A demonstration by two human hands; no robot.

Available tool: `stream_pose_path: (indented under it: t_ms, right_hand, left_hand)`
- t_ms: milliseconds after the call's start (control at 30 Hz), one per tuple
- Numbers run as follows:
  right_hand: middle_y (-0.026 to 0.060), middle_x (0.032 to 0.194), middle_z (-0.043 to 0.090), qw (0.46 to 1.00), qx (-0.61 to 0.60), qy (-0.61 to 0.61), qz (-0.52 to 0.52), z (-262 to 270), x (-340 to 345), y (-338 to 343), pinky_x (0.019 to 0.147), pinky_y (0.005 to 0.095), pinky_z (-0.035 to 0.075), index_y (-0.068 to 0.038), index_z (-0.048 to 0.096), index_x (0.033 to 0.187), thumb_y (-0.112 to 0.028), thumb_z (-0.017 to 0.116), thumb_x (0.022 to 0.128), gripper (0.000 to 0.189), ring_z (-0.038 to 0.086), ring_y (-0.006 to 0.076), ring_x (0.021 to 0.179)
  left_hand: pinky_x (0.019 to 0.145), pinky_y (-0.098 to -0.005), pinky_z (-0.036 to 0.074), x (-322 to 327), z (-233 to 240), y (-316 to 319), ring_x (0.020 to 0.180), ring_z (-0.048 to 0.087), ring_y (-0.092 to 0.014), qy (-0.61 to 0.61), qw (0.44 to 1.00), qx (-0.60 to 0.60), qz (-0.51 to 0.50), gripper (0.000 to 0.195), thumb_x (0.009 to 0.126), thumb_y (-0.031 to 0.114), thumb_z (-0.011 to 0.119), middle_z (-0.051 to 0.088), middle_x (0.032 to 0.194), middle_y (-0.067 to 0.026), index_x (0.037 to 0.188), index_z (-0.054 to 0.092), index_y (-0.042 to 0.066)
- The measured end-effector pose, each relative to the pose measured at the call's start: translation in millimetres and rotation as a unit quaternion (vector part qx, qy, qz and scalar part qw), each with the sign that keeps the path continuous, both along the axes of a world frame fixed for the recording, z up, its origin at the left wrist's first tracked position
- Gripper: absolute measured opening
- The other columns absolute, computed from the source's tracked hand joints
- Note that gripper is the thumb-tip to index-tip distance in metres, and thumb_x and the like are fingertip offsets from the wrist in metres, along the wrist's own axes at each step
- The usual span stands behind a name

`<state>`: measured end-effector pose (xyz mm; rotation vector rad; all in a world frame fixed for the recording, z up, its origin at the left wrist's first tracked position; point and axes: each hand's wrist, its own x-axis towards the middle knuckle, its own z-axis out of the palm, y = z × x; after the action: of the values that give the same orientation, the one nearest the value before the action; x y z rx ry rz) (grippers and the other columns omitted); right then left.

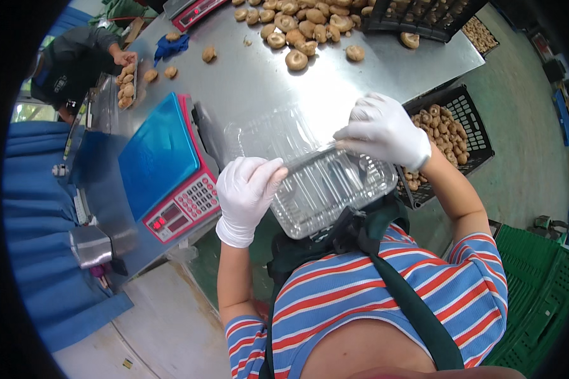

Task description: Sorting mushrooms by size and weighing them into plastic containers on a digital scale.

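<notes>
A clear plastic clamshell container (332, 189) is held at the near edge of the steel table (384, 76), its lid (270, 132) folded back over the tabletop. My left hand (249, 194), in a white glove, pinches the container's left side near the hinge. My right hand (384, 130), gloved too, grips the hinge edge at the right. To the left stands a digital scale (170, 175) with a blue pan and a lit display, nothing on its pan. Shiitake mushrooms (308, 28) lie heaped at the table's far side, several loose ones nearer.
A black crate (479, 137) of mushrooms stands right of the table; another black crate (422, 16) rests on its far corner. Green crates (526, 265) are at lower right. Across at left, a co-worker's hand (125, 58) holds a filled mushroom tray (127, 85), near a blue cloth (170, 47).
</notes>
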<state>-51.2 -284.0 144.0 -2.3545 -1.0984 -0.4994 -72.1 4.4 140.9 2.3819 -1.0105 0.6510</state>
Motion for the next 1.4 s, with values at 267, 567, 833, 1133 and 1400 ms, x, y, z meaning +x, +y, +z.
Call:
stream_pose_path:
  t_ms: [267,567,833,1133,1400]
  right_hand:
    - [0.0081,0.102,0.07,0.92,-0.148,0.363,-0.001,-48,102,3,0.083,0.0395,0.052,-0.014,0.073,0.106,-0.035,0.065,0.092,0.027,0.065,0.0253,0.099]
    - [0.0144,0.119,0.058,0.978,0.025,0.122,-0.169,-116,220,10,0.098,0.0393,0.044,-0.016,0.057,0.132,-0.006,0.059,0.081,0.052,0.054,0.0331,0.11]
    - [0.0111,0.133,0.05,0.732,0.526,0.43,-0.044,-96,186,9,0.106,0.0378,0.041,-0.008,0.045,0.136,-0.004,0.064,0.084,0.056,0.05,0.0262,0.125]
    - [0.0124,0.133,0.048,0.74,0.442,0.506,0.023,-79,128,15,0.107,0.0369,0.041,-0.008,0.04,0.136,-0.023,0.074,0.088,0.062,0.051,0.0236,0.124]
    - [0.0174,0.097,0.064,0.968,0.005,0.25,-0.014,-88,98,18,0.106,0.0478,0.031,-0.006,0.048,0.12,-0.034,0.069,0.086,0.049,0.061,0.0363,0.095]
  left_hand:
    - [0.08,-0.038,0.051,86,-65,0,0.085,0.064,-0.028,0.283,0.959,-0.015,-0.012,0.014,0.081,0.016,0.073,0.068,0.085,-0.0078,0.092,0.073,0.008]
    - [0.102,-0.0405,0.042,214,-107,-92,0.115,0.052,-0.035,0.185,0.981,-0.056,0.006,0.038,0.081,0.012,0.069,0.059,0.119,-0.0155,0.118,0.062,0.007]
    - [0.097,-0.0343,0.05,234,-101,-90,0.115,0.06,-0.025,0.462,0.799,-0.384,0.011,0.042,0.093,0.002,0.057,0.061,0.126,-0.0136,0.134,0.053,0.002]
    - [0.092,-0.034,0.052,158,-74,-42,0.115,0.06,-0.021,0.591,0.644,-0.483,-0.05,0.049,0.101,0.016,0.053,0.055,0.134,-0.0133,0.144,0.041,-0.004]
    - [0.09,-0.0282,0.051,110,-92,-33,0.114,0.058,-0.018,0.572,0.749,-0.323,0.085,0.046,0.097,0.003,0.046,0.054,0.135,-0.0125,0.143,0.046,0.001]
